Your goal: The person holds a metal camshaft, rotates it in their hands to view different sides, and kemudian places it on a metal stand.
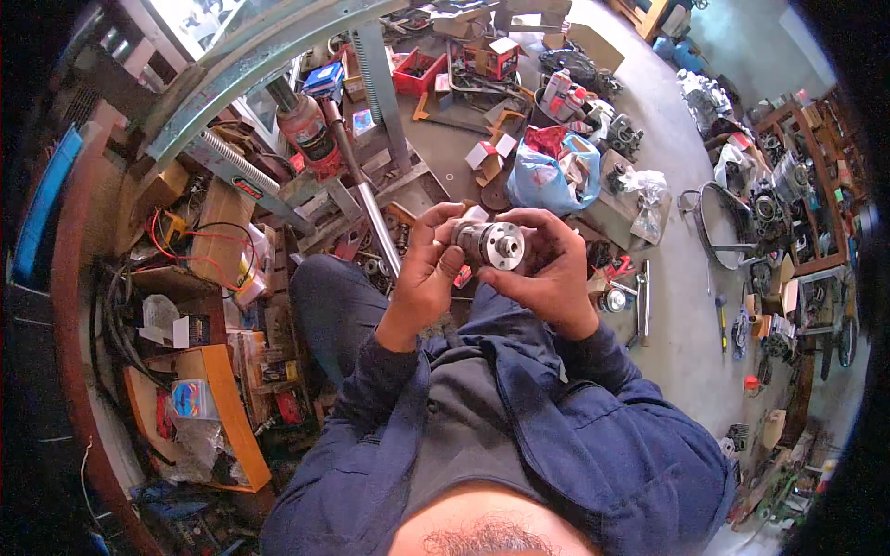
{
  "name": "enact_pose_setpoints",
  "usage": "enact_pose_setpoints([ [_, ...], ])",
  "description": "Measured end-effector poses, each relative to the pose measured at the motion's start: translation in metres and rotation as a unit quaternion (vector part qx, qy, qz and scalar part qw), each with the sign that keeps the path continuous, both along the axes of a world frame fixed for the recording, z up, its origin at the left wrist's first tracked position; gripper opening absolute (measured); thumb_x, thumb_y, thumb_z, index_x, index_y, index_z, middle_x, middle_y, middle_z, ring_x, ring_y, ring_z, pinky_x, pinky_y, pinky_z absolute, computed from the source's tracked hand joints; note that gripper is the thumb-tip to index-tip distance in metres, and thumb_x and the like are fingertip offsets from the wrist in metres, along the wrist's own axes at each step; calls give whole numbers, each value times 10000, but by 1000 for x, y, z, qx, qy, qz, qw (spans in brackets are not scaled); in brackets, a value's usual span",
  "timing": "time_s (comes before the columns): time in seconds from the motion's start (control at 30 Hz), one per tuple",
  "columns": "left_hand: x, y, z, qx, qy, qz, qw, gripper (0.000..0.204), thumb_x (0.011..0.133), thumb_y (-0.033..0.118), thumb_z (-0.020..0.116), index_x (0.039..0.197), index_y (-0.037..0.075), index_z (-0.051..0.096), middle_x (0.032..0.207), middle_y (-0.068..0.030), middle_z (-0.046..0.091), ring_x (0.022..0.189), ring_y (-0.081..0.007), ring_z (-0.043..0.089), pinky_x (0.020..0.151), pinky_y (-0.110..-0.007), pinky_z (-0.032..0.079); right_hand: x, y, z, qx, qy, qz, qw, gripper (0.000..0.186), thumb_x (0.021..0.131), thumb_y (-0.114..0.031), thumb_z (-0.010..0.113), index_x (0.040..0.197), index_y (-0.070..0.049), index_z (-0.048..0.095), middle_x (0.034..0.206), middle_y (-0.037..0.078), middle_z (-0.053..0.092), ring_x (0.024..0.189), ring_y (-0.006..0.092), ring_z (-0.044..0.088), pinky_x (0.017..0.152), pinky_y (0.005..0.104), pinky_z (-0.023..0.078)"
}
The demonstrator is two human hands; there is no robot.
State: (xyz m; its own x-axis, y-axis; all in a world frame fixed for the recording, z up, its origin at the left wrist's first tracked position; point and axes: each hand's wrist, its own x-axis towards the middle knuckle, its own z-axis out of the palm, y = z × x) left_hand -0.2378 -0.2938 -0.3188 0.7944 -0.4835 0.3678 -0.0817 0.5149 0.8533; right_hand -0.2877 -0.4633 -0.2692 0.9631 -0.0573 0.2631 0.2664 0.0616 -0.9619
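Note:
I hold a silver cylindrical metal part (pixel 502 243) in front of my lap, its round end face with several small holes and a centre boss turned up toward me. My left hand (pixel 429 270) is closed around its left end, thumb bent against it. My right hand (pixel 549 276) grips it from the right, fingers curled over the top and thumb along the lower edge of the round face.
A grey press frame (pixel 384 88) with a red bottle jack (pixel 312 144) stands at upper left, beside a long steel bar (pixel 375 222). Around me are a blue plastic bag (pixel 547 185), an orange box (pixel 237 408), a red crate (pixel 417 69) and shelving (pixel 797 176) with machine parts.

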Motion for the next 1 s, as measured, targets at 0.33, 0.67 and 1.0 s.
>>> enact_pose_setpoints([
  [0.33,-6,0,2,40,-1,43,998,511,1025,210,535,1438,38,289,1359,-146,551,1156,-179,575,979,-309,465,1,1,1,-16,-15,-10,1000,565,718,-82,872,1201,23,600,1113,85,678,1010,123,646,873,279,537],
  [0.67,-20,7,25,92,-62,213,971,465,923,162,715,1288,-33,502,1200,-131,644,1076,-180,632,911,-302,518,-8,-8,11,108,82,52,989,572,808,-83,793,1293,-6,499,1112,97,652,1017,144,634,885,290,518],
  [1.0,-19,15,30,188,-163,261,933,398,878,188,758,1191,-4,605,1103,-153,682,1002,-217,685,855,-322,544,5,-6,-7,-15,7,64,998,544,803,-152,818,1252,-41,533,1166,69,615,1105,157,588,949,315,485],
])
